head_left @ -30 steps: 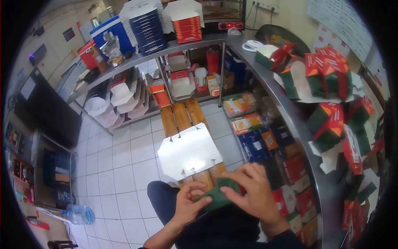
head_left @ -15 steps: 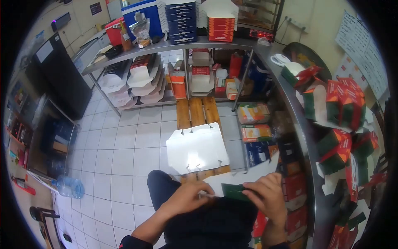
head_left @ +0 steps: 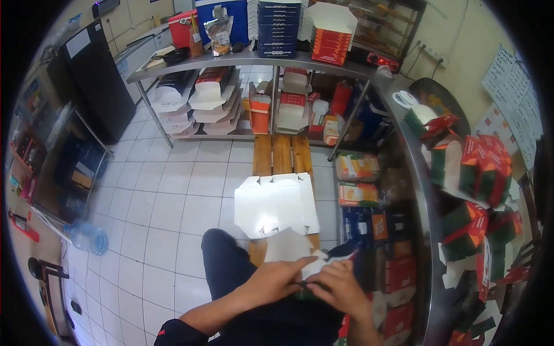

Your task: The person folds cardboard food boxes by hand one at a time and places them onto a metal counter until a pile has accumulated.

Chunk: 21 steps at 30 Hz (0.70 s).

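Note:
Close to my lap I hold a partly folded cardboard food box, white inside, with a bit of green low down between my hands. My left hand grips its near left part, index finger stretched along a white flap. Pressed against the right side, my right hand has its fingers bent round the card; the two hands nearly touch. The box's lower part is hidden by my hands. Just beyond it, flat white box blanks lie on a slatted wooden bench.
Folded red and green boxes crowd the steel counter on my right. Stacked blue boxes and red boxes stand on the far steel table. A clear water bottle lies on the tiled floor at left.
Both hands have come closer together, the right one moving left. The box has turned, and its white panel now rises in front of my left hand. The camera view has shifted slightly.

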Tool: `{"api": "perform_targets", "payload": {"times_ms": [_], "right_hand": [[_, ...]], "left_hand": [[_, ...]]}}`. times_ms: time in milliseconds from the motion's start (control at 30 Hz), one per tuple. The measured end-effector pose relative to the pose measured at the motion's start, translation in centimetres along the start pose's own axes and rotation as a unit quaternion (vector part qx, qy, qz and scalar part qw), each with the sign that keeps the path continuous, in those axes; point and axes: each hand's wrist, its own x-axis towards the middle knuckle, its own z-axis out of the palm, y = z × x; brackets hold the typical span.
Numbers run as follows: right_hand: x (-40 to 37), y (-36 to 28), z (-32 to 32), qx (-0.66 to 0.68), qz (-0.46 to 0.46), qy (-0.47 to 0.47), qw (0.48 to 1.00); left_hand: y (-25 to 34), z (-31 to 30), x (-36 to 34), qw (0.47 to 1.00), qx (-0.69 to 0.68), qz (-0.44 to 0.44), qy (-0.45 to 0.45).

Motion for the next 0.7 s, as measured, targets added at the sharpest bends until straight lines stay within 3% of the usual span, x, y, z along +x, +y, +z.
{"api": "perform_targets", "payload": {"times_ms": [67,133,167,233,267,333,367,400,433,467,533,633,700], "right_hand": [[0.3,-0.1,0.2,0.064,-0.018,-0.016,0.998],[0.4,0.2,-0.1,0.044,-0.01,0.001,0.999],[0.4,0.3,-0.2,0.033,0.05,0.069,0.996],[0.5,0.4,0.3,0.07,0.161,0.192,0.965],[0.4,0.7,0.9,0.071,0.158,0.189,0.967],[0.2,1.4,2.1,0.084,0.109,0.27,0.953],[0.4,2.1,2.8,0.086,0.106,0.265,0.955],[0.7,2.9,3.8,0.244,0.159,0.373,0.881],[1.0,3.8,4.8,0.391,0.207,0.463,0.768],[1.4,4.8,5.8,0.519,0.245,0.533,0.621],[-2.3,10.5,6.7,0.662,0.328,0.365,0.567],[-2.7,10.7,7.5,0.652,0.307,0.323,0.613],[-1.6,8.0,7.6,0.6,0.267,0.407,0.635]], "left_hand": [[0.0,-0.1,0.0,1.0,0.006,0.008,-0.01],[-0.7,0.0,0.1,0.999,0.001,0.016,0.047],[-0.6,-0.2,0.2,0.99,0.085,0.076,0.088],[0.9,-0.2,-0.3,0.974,0.158,0.11,0.12],[1.4,-0.1,-0.4,0.95,0.231,0.144,0.152],[0.6,0.7,-0.4,0.945,0.244,0.142,0.166],[0.4,0.9,-0.4,0.937,0.259,0.149,0.179],[0.1,1.0,-0.4,0.93,0.274,0.157,0.189],[-0.3,1.3,-0.4,0.93,0.275,0.153,0.192],[-0.7,1.5,-0.4,0.91,0.316,0.181,0.199],[-1.3,2.1,-0.8,0.888,0.357,0.204,0.207],[-2.0,2.8,-1.1,0.892,0.392,0.168,0.15],[-2.6,3.2,-1.0,0.985,0.134,0.035,0.103]]}}
